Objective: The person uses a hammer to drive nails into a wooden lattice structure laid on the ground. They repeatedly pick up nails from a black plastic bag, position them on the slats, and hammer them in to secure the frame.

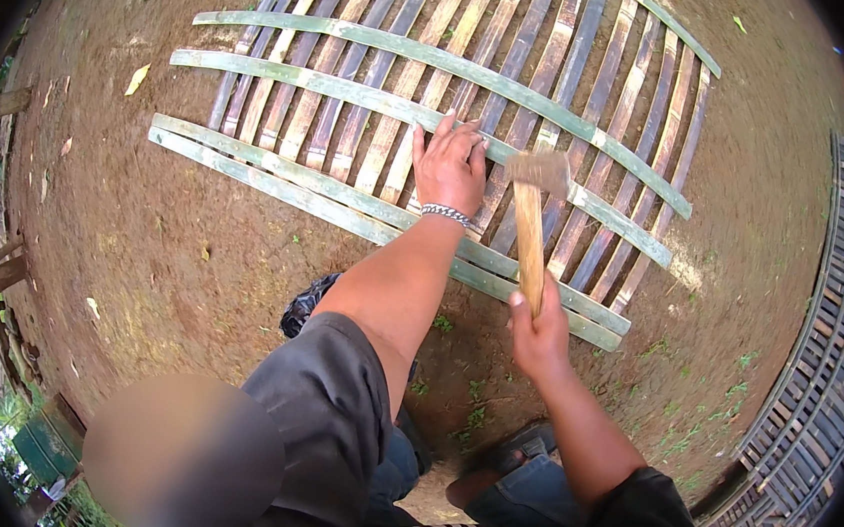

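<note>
Stretching away in front of both hands, a slatted bamboo panel (560, 37) lies on the bare ground (193, 243). The left hand (448, 170) reaches farther forward and is the nearer one to the green bamboo strip (308, 79), its fingers laid across it; whether thumb and forefinger pinch anything there, I cannot tell. The right hand (540, 329), lower and closer to the body, is clenched around the wooden handle of a mallet (530, 233). That handle points forward and slightly left, putting the block-shaped head over the strip, just to the right of the left thumb; whether head and strip touch is unclear. The strip's long axis runs crosswise before the hands, its right end slanting back toward the person, while the slats run away from them. Two more green strips (251, 153) pass beneath the left wrist.
</note>
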Tool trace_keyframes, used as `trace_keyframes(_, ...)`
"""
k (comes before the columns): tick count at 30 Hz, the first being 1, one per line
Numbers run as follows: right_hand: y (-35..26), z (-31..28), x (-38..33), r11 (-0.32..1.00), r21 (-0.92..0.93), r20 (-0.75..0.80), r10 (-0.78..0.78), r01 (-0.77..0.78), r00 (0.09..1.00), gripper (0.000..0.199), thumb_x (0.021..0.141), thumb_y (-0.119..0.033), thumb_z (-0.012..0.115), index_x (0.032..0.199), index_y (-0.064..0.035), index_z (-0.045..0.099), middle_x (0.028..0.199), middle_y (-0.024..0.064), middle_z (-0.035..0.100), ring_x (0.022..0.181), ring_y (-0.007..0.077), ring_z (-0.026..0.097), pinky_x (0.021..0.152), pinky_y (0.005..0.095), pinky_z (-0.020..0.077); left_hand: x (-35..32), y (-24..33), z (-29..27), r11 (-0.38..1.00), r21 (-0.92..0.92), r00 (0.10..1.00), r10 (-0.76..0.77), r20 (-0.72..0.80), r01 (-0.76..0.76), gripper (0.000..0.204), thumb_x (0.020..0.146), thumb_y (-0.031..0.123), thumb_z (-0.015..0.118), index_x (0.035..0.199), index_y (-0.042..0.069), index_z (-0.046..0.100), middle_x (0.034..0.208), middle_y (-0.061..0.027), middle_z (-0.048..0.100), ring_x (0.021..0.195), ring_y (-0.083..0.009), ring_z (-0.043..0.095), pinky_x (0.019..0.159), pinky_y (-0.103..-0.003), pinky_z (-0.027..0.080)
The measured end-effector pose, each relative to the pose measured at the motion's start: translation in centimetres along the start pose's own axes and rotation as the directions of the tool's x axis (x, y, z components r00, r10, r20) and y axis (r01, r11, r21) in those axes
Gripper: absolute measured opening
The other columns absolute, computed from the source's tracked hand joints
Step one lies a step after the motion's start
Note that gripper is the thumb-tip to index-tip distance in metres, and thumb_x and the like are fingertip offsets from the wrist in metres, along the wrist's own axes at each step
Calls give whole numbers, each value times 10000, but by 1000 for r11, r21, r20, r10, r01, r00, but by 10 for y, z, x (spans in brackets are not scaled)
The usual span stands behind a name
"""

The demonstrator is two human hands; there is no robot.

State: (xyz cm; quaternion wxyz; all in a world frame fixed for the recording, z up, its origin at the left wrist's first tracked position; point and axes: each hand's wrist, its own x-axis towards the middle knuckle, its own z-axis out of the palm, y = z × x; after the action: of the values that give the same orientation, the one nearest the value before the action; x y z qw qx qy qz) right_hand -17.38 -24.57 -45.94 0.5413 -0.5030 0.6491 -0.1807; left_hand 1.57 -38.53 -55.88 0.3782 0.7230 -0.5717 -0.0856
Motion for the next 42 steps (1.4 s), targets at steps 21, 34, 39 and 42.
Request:
trace_keyframes(21,-38,-17,60,885,-427,39,-187,185,982,518,996,-106,569,1486,-73,403,1306,298,608,1141,493,621,942,530,527,0,2,1,1000,-5,1000,11,13,-11,22,884,119,716,897,102,714,1117,-33,758,1288,-274,607,1204,-543,257)
trace_keyframes(34,-46,-17,56,881,-428,-22,-233,202,972,523,981,-109,591,1474,-64,421,1267,295,630,1114,487,634,923,530,533,-1,2,0,1000,-15,1000,15,23,-14,28,892,126,712,878,102,713,1157,-22,756,1297,-272,601,1202,-552,260)
trace_keyframes(39,-34,-14,59,855,-458,-19,-285,245,958,528,976,-97,593,1477,-86,428,1277,287,629,1117,483,632,916,532,535,-1,1,0,1000,-11,999,5,37,-4,30,899,132,710,881,109,712,1169,-17,754,1299,-280,599,1200,-552,257)
trace_keyframes(42,-36,-18,59,873,-446,-13,-226,197,974,534,973,-94,594,1479,-93,425,1261,287,634,1107,485,634,908,538,535,-1,-2,1,999,-28,999,23,28,-23,48,901,137,710,860,111,710,1175,-16,752,1298,-280,599,1201,-554,254)
